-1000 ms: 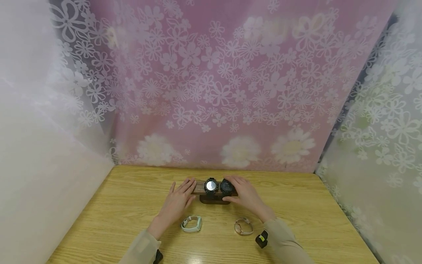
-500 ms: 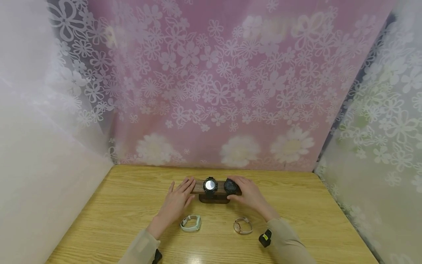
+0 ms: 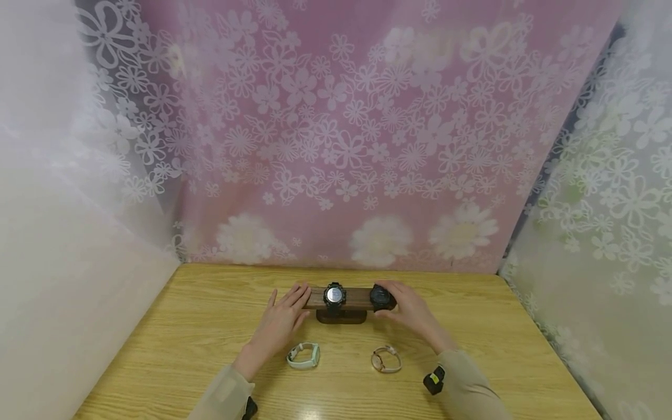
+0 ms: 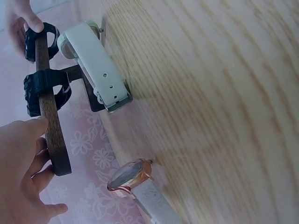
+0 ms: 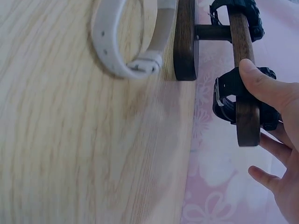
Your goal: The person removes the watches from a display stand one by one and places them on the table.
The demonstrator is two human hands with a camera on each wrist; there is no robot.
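Note:
A dark wooden watch stand (image 3: 359, 298) stands near the back of the table, its bar raised on a post and base. At the bar's left end my left hand (image 3: 283, 318) grips the wood between thumb and fingers, plain in the left wrist view. My right hand (image 3: 412, 312) holds a black sports watch (image 3: 380, 297) near the bar's right end; its thumb (image 5: 264, 84) lies over the strap and fingers reach behind. This strap loops around the bar. Left of centre, a second black watch (image 3: 334, 295) with a bright round display is also strapped on the bar.
On the table (image 3: 210, 338) in front of the stand lie two more watches. One is mint green (image 3: 304, 356), on the left; the other has a rose-gold case and pale strap (image 3: 385, 359), on the right. A pink floral curtain (image 3: 336, 146) hangs behind the table.
My right hand has slid the dark-faced black watch rightward along the bar, widening the gap to the other black watch. My left hand has stayed at the bar's left end.

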